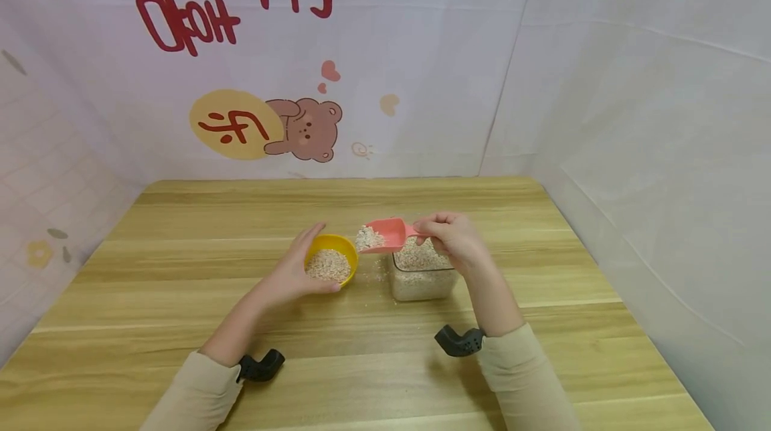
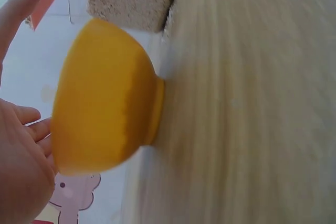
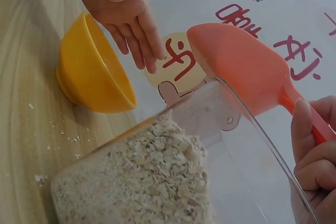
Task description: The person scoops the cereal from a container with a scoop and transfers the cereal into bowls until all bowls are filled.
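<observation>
My left hand (image 1: 294, 276) is spread around the left side of a yellow bowl (image 2: 102, 98), its fingers fairly straight and the thumb near the front rim. Pale oat flakes (image 1: 328, 266) lie inside the bowl, which stands upright on the table. With my right hand (image 1: 454, 238) I pinch the handle of a pink scoop (image 1: 394, 233). The scoop hangs above the gap between bowl and container, its mouth toward the bowl, with oats (image 1: 370, 238) at its front lip. Below my right hand stands a clear rectangular container (image 3: 231, 124) holding more oats (image 3: 157, 177).
Loose flakes (image 1: 378, 277) are scattered on the wooden table (image 1: 337, 364) between bowl and container. Behind the table hangs a white backdrop (image 1: 421, 83) with a printed bear (image 1: 310, 130) and red lettering. Another pale wall (image 1: 650, 150) stands along the right side.
</observation>
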`<action>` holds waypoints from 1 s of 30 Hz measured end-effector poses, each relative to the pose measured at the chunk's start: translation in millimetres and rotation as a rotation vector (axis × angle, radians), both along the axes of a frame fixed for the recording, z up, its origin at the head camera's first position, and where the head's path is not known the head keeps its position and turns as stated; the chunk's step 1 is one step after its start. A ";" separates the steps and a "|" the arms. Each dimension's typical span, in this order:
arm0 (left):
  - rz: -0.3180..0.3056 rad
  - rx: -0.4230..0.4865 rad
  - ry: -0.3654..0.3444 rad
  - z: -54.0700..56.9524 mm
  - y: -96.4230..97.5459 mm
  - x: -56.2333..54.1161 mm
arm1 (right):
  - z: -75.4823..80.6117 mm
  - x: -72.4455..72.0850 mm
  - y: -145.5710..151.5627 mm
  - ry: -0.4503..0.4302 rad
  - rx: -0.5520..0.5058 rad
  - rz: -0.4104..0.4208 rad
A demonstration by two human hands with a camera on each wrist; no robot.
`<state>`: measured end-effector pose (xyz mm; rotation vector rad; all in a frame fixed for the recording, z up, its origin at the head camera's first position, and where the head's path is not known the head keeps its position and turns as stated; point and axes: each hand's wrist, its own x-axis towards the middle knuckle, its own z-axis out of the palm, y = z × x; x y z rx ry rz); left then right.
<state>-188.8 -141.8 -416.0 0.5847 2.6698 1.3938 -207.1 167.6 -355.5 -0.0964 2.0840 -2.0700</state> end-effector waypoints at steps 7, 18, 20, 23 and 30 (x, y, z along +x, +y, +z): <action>-0.009 -0.031 0.018 -6.9 -12.2 0.0 | 2.1 -4.6 -10.4 -0.001 0.033 0.000; -0.016 -0.050 -0.008 -12.8 -25.9 -3.6 | 4.7 -11.1 -27.5 -0.002 0.127 0.022; -0.019 -0.053 -0.008 -13.9 -27.4 -4.2 | 4.9 -12.5 -30.6 0.003 0.137 0.029; -0.023 -0.055 -0.011 -15.4 -29.1 -5.0 | 5.6 -14.0 -35.0 0.012 0.166 0.028; -0.031 -0.056 -0.021 -19.7 -31.6 -7.8 | 6.1 -16.7 -43.1 0.011 0.261 0.030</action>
